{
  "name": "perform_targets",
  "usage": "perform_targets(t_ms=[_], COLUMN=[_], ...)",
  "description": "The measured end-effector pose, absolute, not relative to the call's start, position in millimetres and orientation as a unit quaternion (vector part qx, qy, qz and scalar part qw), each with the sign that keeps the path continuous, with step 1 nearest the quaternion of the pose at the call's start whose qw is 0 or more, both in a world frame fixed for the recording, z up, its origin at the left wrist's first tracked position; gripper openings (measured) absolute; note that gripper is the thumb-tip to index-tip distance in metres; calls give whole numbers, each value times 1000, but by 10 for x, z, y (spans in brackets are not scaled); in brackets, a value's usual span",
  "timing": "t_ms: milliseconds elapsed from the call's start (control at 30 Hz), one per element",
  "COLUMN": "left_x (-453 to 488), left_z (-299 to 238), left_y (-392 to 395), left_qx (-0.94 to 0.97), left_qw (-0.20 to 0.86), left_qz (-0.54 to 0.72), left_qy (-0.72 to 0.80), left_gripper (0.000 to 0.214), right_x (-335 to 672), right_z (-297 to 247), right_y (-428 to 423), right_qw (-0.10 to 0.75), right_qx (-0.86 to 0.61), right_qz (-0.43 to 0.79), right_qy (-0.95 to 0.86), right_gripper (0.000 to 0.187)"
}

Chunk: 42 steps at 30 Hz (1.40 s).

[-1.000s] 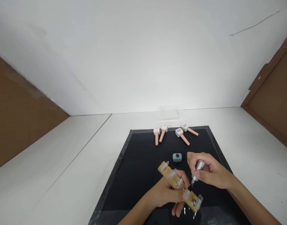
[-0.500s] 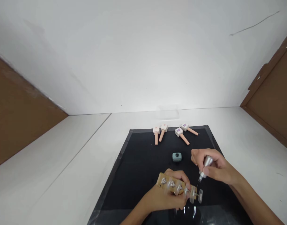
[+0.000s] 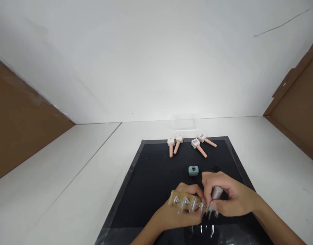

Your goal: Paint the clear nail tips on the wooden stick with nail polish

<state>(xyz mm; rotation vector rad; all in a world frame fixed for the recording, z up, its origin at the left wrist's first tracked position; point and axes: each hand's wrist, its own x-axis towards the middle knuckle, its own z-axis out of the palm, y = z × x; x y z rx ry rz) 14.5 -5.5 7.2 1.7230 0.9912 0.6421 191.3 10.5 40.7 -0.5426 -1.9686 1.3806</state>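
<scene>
Right hand (image 3: 229,197) has moved leftward and nearer, beside the left hand (image 3: 180,214).
Left grips the wooden strip (image 3: 190,197); right, fingers curled, pinches a silver-handled brush (image 3: 217,193) at its right end, tip apparently hidden.

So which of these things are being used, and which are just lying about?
In use:
- left hand: strip with clear tips
- right hand: silver handle
- probably the teal bottle, standing nearby

Lying about:
- four white bottles with peach caps
- clear tray-like thing behind them
</scene>
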Motion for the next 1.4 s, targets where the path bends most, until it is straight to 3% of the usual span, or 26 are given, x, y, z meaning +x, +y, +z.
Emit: perform_targets(t_ms=[833,1167,1400], left_x=[71,121,101], left_z=[76,-1,160], left_y=[-77,-56,-68], left_qx=[727,709,706], left_qw=[508,522,523], left_qz=[221,258,227], left_qy=[406,398,419], left_gripper=[6,10,10], right_x=[2022,1932,1989], right_z=[348,394,371], right_y=[148,124,155], right_qw=[353,303,323], right_qx=[-272,-232,-273], right_qz=[541,551,519], right_qy=[-714,-742,-743], right_gripper=[21,7,11])
